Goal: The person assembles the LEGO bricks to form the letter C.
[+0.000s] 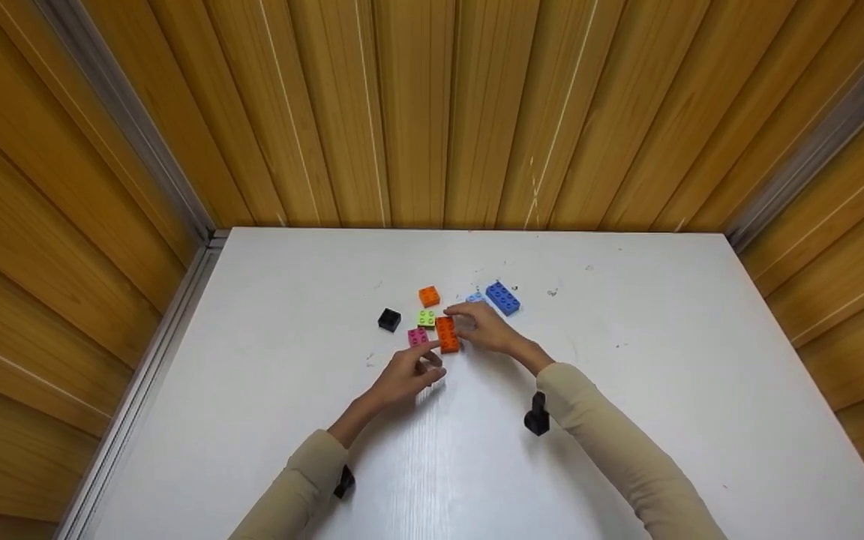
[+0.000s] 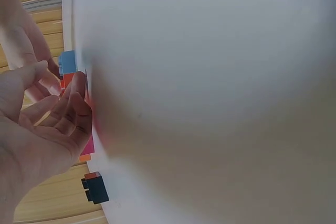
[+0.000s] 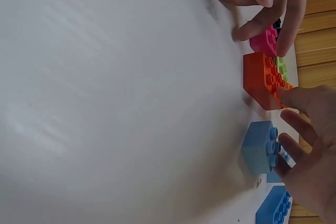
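**Red-orange block [image 1: 447, 335] is lying between left hand [image 1: 406, 373] and right hand [image 1: 484, 328]**

On the white desk [image 1: 627, 390], the right hand is touching this block, its grip standing loosely apart; a light blue block [image 3: 257, 148] is sitting near these fingers. The left hand, also with the grip apart, is pointing one finger at the near end, where a pink block [image 1: 418, 337] is lying just beside.

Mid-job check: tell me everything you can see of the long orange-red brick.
The long orange-red brick looks like smooth plastic, rectangular, with round studs in two rows. It lies studs up on the white table, right of the pink brick and the lime brick. A right hand digit appears to touch it; the left hand has a fingertip at its near end, contact unclear. Its underside is hidden.
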`<move>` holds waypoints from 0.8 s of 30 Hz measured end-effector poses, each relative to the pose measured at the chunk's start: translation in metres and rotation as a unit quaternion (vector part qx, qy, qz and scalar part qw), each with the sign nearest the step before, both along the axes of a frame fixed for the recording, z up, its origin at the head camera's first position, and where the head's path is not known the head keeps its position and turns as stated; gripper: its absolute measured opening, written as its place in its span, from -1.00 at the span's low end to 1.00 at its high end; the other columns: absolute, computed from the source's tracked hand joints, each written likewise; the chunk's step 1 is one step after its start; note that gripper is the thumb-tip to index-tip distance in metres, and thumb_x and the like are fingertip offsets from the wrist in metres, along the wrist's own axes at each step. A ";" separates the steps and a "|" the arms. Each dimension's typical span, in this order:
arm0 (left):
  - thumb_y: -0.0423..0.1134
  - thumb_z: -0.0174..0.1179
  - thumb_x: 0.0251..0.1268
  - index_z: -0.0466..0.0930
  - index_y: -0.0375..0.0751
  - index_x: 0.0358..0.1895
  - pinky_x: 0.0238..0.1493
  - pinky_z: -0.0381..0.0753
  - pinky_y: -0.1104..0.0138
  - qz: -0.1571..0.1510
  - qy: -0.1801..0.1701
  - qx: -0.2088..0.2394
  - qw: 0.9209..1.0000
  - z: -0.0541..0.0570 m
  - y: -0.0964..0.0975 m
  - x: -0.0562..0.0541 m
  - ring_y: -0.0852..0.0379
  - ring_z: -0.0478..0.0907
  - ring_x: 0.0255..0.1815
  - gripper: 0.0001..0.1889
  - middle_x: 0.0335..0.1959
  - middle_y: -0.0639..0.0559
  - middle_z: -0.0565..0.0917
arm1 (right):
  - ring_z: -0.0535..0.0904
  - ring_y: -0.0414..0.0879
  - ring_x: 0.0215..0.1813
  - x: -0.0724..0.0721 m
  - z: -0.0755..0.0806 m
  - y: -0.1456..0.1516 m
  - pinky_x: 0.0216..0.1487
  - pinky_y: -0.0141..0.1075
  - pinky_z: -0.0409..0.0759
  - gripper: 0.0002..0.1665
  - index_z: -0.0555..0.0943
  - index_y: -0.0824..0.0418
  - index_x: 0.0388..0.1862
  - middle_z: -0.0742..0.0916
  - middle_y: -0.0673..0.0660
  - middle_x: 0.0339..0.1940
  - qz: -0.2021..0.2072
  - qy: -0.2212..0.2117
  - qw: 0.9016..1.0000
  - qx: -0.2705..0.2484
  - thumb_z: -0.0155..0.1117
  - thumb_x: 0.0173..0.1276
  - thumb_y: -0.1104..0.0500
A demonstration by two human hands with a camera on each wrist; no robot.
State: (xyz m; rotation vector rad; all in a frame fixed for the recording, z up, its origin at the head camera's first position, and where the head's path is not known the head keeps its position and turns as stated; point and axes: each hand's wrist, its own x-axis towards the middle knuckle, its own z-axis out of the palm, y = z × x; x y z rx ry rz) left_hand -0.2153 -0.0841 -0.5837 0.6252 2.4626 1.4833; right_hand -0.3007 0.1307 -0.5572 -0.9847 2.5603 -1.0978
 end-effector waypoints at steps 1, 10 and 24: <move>-0.33 0.20 0.45 0.37 -0.45 0.42 -0.26 0.57 0.47 0.000 0.002 -0.003 1.000 0.000 0.000 0.000 0.03 0.66 -0.31 -0.46 0.01 -0.31 0.72 | 0.55 0.36 0.32 0.000 0.000 -0.001 0.41 0.21 0.41 -0.59 0.57 0.54 0.21 0.68 0.44 0.22 0.005 0.009 1.000 0.003 0.23 0.40 0.43; -0.32 0.21 0.45 0.49 -0.41 0.32 -0.23 0.52 0.40 -0.008 0.014 -0.019 1.000 0.001 -0.003 0.000 0.15 0.54 -0.30 -0.56 -0.04 -0.27 0.74 | 0.54 0.27 0.22 0.009 0.000 0.001 0.31 0.19 0.33 -0.64 0.68 0.39 0.12 0.76 0.31 0.11 -0.018 0.041 0.998 0.038 0.34 0.39 0.28; -0.20 0.32 0.39 0.64 -0.26 0.14 -0.23 0.56 0.32 0.000 0.049 -0.124 0.991 0.008 -0.011 0.016 0.11 0.57 -0.26 -0.66 -0.07 -0.13 0.73 | 0.50 0.17 0.16 0.052 -0.005 0.009 0.26 0.17 0.27 -0.69 0.76 0.25 0.03 0.79 0.20 -0.06 -0.057 0.098 0.992 0.056 0.44 0.32 0.20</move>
